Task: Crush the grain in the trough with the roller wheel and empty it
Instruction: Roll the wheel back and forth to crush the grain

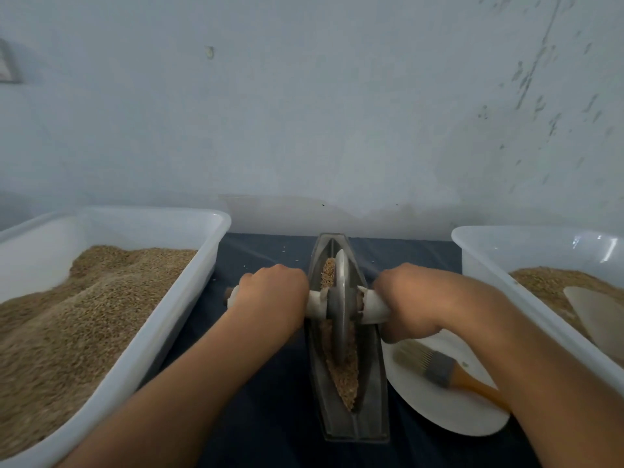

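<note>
While both hands curl their fingers round the white-wrapped axle, the left hand (270,292) and right hand (410,298) flank the thin metal roller wheel (341,309) standing upright in the narrow boat-shaped grey trough (351,423), mid-table on dark cloth. Coarse tan grain (344,376) fills its groove. A bristle brush (435,366) lies on a white plate (449,413) at right.

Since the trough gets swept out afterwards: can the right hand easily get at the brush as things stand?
Probably yes. The brush lies uncovered on the white plate just beside the right hand, nothing between them. But that hand is gripping the roller wheel's handle and would have to let go first.
</note>
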{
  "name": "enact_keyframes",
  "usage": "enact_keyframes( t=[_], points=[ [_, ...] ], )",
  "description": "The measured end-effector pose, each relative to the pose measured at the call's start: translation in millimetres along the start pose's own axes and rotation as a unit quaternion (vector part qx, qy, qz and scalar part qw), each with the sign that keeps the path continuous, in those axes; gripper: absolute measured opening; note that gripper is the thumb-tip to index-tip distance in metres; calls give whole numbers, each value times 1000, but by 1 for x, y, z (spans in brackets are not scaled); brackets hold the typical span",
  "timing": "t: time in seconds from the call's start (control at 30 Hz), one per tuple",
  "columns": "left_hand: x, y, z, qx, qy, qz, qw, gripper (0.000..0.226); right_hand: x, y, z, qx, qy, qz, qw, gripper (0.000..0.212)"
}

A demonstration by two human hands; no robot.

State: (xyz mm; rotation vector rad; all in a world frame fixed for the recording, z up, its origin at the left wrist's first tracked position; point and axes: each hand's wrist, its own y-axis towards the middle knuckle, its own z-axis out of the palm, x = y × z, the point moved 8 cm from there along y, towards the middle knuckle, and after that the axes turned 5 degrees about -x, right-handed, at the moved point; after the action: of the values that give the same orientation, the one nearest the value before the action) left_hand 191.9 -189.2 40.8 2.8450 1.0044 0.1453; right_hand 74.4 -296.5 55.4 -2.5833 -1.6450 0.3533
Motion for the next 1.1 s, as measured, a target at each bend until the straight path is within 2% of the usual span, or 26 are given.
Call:
enact_keyframes(
  t=[0.17, 0.33, 0.43, 0.6, 0.77, 0.9, 1.0, 1.1],
  points=[
    [-5, -5, 2, 45, 0, 23, 999, 31, 3, -9, 0, 24, -7, -11, 1000, 28],
    [-3, 4, 2, -4, -9, 11, 1000, 24, -3, 9, 5, -19, 0, -2, 1000, 26],
    [-3, 13, -3, -72, 5, 2, 997, 22, -12, 25, 4, -93, 17, 7, 996, 30],
    [-4, 25, -9, -210, 42, -6, 977, 20, -19, 39, -9, -320, -23, -2, 947, 31],
    [-1, 34, -9, -258, 46, -2, 965, 27, -21, 41, -10, -410, 0, 8, 912, 28],
    [0, 33, -9, -254, 46, -7, 966, 26, -21, 43, -12, -380, -8, 17, 925, 27],
    [1, 31, -8, -214, 42, -5, 976, 24, -23, 44, -7, -281, -2, 23, 959, 26],
    [1, 25, -4, -112, 26, -1, 993, 25, -19, 37, -1, -164, 3, 21, 986, 25]
  ],
)
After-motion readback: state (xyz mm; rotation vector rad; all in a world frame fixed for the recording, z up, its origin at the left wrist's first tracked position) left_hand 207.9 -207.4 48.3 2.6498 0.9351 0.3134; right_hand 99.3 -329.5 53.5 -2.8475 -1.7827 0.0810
